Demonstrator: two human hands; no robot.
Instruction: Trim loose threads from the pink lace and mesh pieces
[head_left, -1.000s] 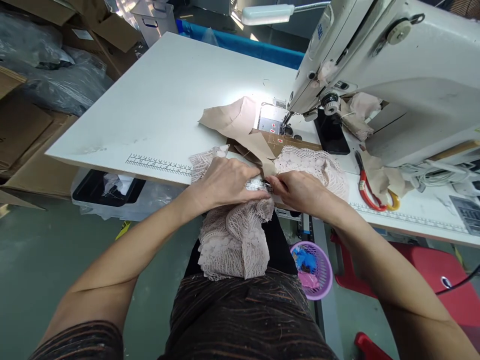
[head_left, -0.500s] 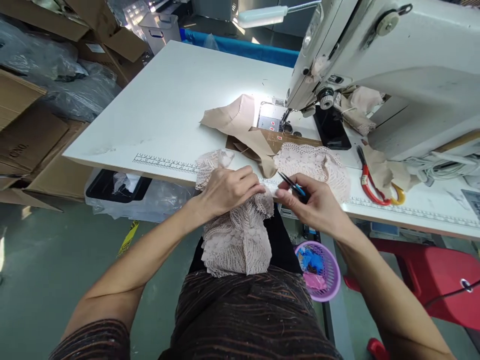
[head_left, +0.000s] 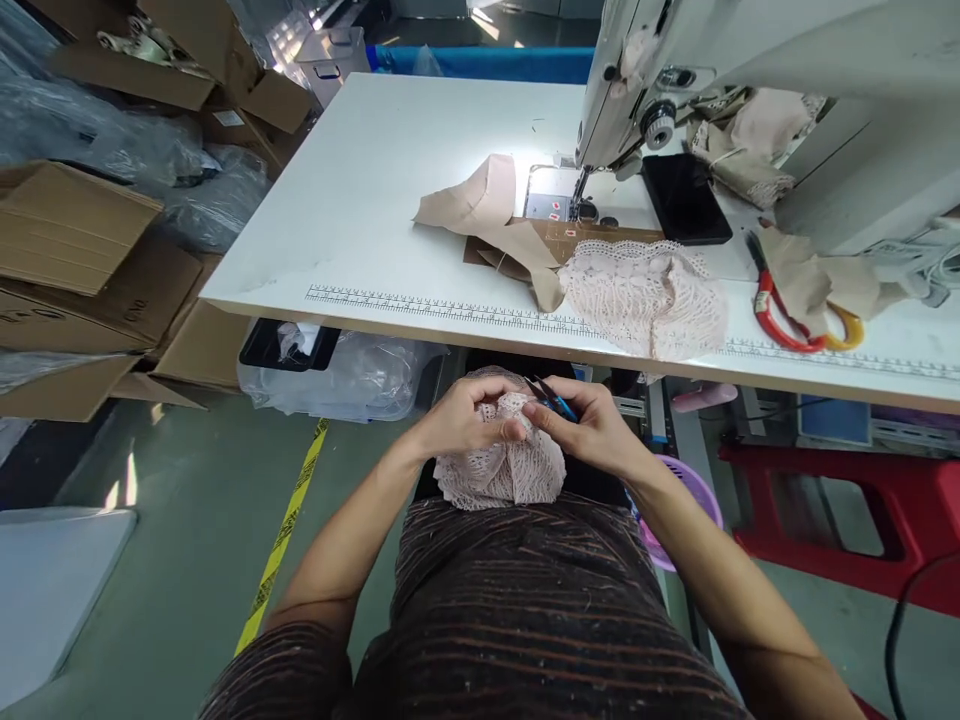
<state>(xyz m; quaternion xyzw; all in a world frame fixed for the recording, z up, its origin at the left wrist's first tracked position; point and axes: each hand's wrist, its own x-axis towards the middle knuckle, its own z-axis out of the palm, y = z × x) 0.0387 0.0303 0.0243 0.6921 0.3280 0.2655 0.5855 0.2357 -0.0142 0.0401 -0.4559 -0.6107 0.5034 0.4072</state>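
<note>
My left hand (head_left: 466,413) is closed on a bundle of pink lace fabric (head_left: 501,470) that rests on my lap below the table edge. My right hand (head_left: 592,432) grips small blue thread snips (head_left: 553,397), their tips touching the lace where both hands meet. A second pile of pink lace (head_left: 646,297) lies on the white sewing table (head_left: 360,200) near its front edge. Beside it are beige fabric pieces (head_left: 487,215) under the needle of the white sewing machine (head_left: 720,90).
Red-handled scissors (head_left: 772,310) and a black phone (head_left: 684,198) lie on the table at right. Cardboard boxes (head_left: 82,250) and plastic bags crowd the left. A purple basket (head_left: 694,505) and red stool (head_left: 847,530) stand under the table at right.
Both hands have drawn back off the table edge to my lap, carrying the lace with them. The snips came into my right hand. The view has pulled back and down.
</note>
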